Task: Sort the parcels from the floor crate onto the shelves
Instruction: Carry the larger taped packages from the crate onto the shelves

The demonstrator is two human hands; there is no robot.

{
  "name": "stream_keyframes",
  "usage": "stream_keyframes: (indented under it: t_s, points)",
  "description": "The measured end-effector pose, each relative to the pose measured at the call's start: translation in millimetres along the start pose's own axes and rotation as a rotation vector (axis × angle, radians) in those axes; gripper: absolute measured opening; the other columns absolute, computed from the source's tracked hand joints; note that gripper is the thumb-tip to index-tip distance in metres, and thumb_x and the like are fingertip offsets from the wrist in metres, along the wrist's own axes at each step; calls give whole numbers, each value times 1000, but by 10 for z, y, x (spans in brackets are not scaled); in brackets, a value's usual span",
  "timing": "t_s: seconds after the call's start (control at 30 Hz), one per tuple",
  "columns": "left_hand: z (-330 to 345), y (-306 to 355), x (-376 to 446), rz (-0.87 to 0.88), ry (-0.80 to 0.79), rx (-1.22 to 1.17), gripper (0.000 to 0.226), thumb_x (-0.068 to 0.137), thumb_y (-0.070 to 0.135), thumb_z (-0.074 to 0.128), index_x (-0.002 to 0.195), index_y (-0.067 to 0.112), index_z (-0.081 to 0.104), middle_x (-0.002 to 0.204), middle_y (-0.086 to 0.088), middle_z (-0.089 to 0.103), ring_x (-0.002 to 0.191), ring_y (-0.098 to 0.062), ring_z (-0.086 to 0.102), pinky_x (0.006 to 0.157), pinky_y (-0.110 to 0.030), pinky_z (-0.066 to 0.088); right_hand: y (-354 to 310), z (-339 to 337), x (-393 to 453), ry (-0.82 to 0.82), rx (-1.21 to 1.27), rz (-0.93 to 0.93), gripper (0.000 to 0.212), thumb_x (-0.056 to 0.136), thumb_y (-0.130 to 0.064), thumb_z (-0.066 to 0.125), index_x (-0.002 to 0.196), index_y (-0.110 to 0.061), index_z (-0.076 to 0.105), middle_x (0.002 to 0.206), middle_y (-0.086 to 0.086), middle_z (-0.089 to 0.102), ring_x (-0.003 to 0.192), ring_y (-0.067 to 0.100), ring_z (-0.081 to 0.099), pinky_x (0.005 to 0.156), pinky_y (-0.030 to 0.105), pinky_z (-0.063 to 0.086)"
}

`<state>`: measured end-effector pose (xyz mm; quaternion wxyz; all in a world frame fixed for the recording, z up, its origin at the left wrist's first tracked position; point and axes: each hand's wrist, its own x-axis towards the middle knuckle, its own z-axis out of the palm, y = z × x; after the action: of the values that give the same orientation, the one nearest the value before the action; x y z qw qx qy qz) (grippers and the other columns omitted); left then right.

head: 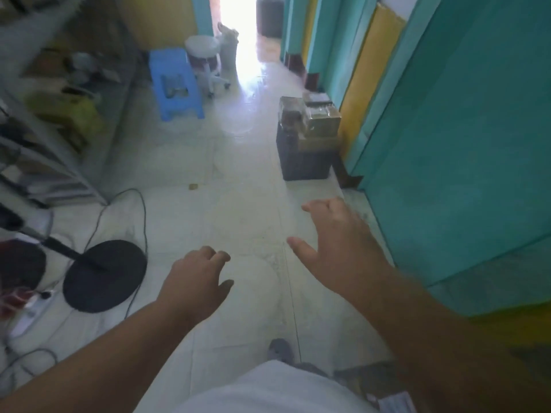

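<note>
Head view: both hands empty, left hand (193, 281) loosely curled, right hand (337, 248) spread. Dark floor crate (304, 156) with tape-wrapped brown parcels (322, 117) sits far right by the teal wall; grey metal shelves (44, 144) left. Step: approach crate. Next: grab a parcel.

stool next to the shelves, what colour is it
Blue: the plastic stool shows clearly in the head view, the only one given.

- No legible text, label, brand or number anywhere — the frame is motion-blurred.
- White paper (395, 403) at bottom right carries faint marks — too smeared to read.
</note>
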<state>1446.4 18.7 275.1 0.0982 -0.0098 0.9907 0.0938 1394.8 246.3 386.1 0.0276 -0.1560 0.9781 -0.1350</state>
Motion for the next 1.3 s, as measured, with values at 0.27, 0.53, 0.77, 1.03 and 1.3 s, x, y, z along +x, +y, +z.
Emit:
stream_keyframes:
  t_s: [0.27, 0.53, 0.77, 1.03, 1.3]
  points:
    - [-450, -904, 1233, -242, 63, -11, 47, 85, 44, 69, 126, 23, 63, 115, -2, 65, 100, -26, 63, 83, -41, 54, -488, 106, 2189, -36, -43, -209, 57, 93, -58, 52, 142, -29, 42, 142, -1, 45, 127, 20, 43, 107, 39, 38]
    - [-1223, -1424, 3613, -40, 121, -51, 42, 86, 42, 68, 123, 23, 64, 115, -2, 66, 100, -28, 63, 84, -41, 54, -400, 1, 4134, 12, 11, -11, 64, 87, -66, 56, 139, -30, 45, 140, -1, 47, 127, 21, 44, 107, 45, 39]
    - [-1569, -1224, 5786, 194, 39, -1, 46, 90, 47, 61, 130, 27, 58, 124, -1, 61, 110, -27, 59, 90, -39, 52, 364, -178, 5574, 118, 4, 262, 63, 89, -63, 55, 139, -26, 47, 139, 2, 50, 125, 22, 48, 103, 45, 45]
    - [-1947, -1035, 7915, 250, 8, 2, 46, 93, 48, 56, 135, 29, 53, 131, 4, 57, 117, -22, 56, 96, -37, 48, 1245, -424, 7633, 100, -36, 304, 65, 90, -63, 52, 142, -25, 42, 138, 3, 49, 126, 23, 46, 103, 42, 43]
    - [-2151, -1082, 10059, 373, -64, 28, 49, 96, 51, 50, 140, 33, 46, 137, 5, 53, 122, -19, 53, 100, -34, 46, 1768, -243, 9450, 86, -14, 451, 58, 92, -59, 53, 138, -24, 44, 129, 3, 52, 115, 20, 48, 95, 38, 47]
